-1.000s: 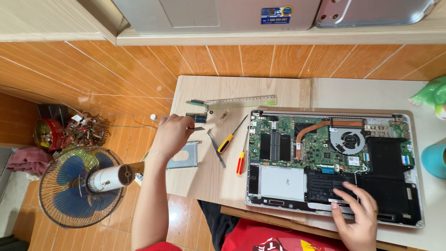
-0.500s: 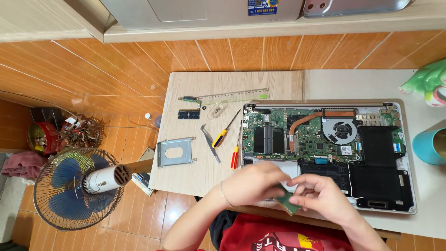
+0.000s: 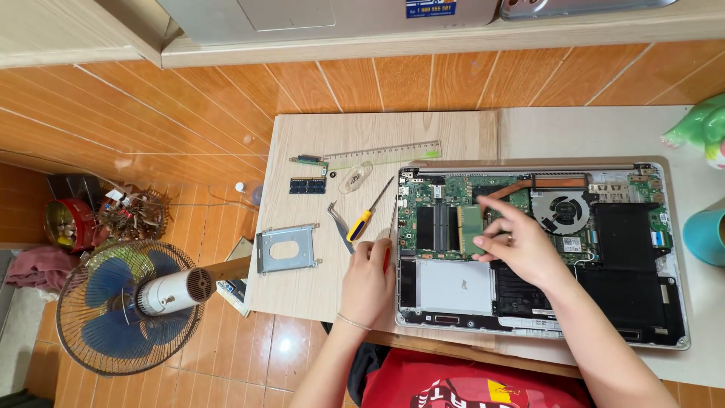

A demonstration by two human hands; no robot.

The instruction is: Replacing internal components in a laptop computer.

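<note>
The laptop (image 3: pixel 540 257) lies upside down on the surface (image 3: pixel 377 143) with its bottom cover off, so all the parts inside can be seen and reached. The right hand (image 3: pixel 521 245) is over the green board, with its fingers spread and the tips pressing down on a small green memory card (image 3: pixel 471 229) in its slot next to the round fan (image 3: pixel 560 211). The left hand (image 3: pixel 370 276) rests at the laptop's left edge, fingers curled together, most likely to keep it from sliding. I cannot tell if it holds anything. The tools wait close by on the left: a yellow screwdriver (image 3: pixel 367 215), tweezers (image 3: pixel 338 224), a clear ruler (image 3: pixel 381 155), another memory card (image 3: pixel 307 185) and a metal drive bracket (image 3: pixel 285 248) that is empty.
</note>
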